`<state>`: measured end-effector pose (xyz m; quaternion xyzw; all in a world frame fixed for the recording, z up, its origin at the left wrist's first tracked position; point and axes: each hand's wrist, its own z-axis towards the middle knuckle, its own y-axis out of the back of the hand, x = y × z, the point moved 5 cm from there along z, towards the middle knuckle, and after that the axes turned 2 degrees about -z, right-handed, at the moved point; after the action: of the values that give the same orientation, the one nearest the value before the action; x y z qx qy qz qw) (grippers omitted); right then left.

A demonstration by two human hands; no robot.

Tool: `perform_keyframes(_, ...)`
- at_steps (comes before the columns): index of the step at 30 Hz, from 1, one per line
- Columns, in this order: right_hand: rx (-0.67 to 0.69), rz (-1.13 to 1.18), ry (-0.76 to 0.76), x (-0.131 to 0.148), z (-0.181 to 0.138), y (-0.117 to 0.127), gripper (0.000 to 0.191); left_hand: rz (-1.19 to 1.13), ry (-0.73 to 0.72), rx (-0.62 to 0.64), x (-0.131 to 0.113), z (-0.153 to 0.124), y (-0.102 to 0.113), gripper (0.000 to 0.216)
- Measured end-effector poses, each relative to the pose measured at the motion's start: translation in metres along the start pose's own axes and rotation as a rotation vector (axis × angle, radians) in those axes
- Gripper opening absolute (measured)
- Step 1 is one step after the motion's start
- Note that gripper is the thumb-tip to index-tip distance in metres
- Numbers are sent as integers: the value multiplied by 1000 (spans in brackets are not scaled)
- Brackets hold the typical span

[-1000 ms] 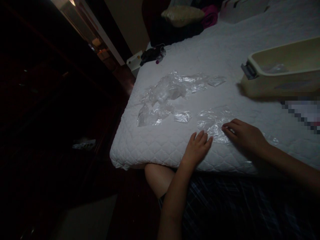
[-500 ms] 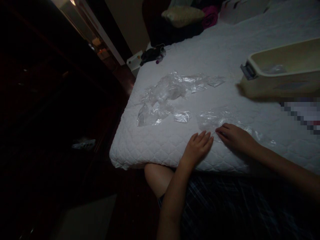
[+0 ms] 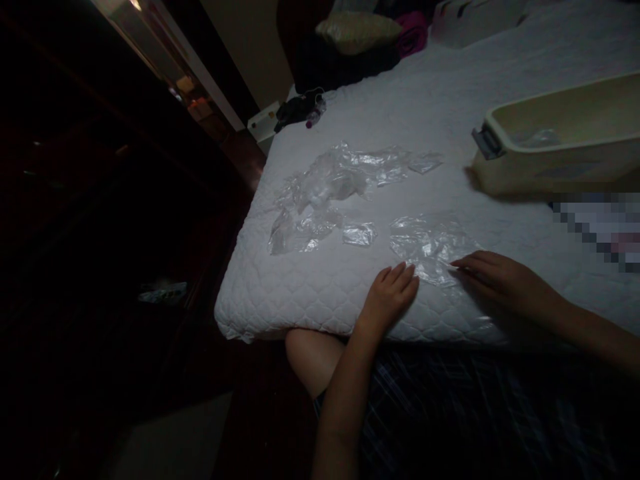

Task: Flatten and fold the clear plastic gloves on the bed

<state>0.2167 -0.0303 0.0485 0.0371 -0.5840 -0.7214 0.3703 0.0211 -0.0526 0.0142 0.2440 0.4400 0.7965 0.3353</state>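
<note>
A clear plastic bag (image 3: 425,240) lies spread on the white quilted bed cover (image 3: 310,300), near the front edge. My left hand (image 3: 391,293) rests flat at its lower left corner, fingers stretched out and slightly apart. At the bag's right side, my right hand (image 3: 503,277) has its fingers drawn together, their tips on the plastic. A small folded clear bag (image 3: 359,234) sits to the left. Beyond it spreads a crumpled heap of clear plastic bags (image 3: 333,177).
A cream plastic bin (image 3: 550,163) with a grey latch stands at the right, with clear plastic inside. Farther back are a yellowish cushion (image 3: 357,32), a rolled magenta cloth (image 3: 413,35) and a white box (image 3: 473,23). The bed's left edge drops to a dark floor.
My right hand has moved to the right along the bag, which now shows more of its surface. The left hand stays nearly in place. The whole view has shifted slightly.
</note>
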Motion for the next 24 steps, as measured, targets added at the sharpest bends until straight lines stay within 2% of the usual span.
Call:
perform_keyframes(5,-6,-163,189,-7,-30,9,31,12,7,-60,-3,0,1,28)
perform_keyframes(11,-60,-235,351,-1,-43,14,31,-72,-25,38,-27,5,-11,28)
perform_keyframes(14,-19,-183,362,2,-44,12,29,-111,-50,65,-37,8,-16,29)
perform_keyframes(18,39,-140,341,-4,-48,4,34,-150,-25,52,-37,9,-19,30)
perform_keyframes(24,12,-225,332,-4,-50,-1,33,-153,-16,65,-35,8,-21,31)
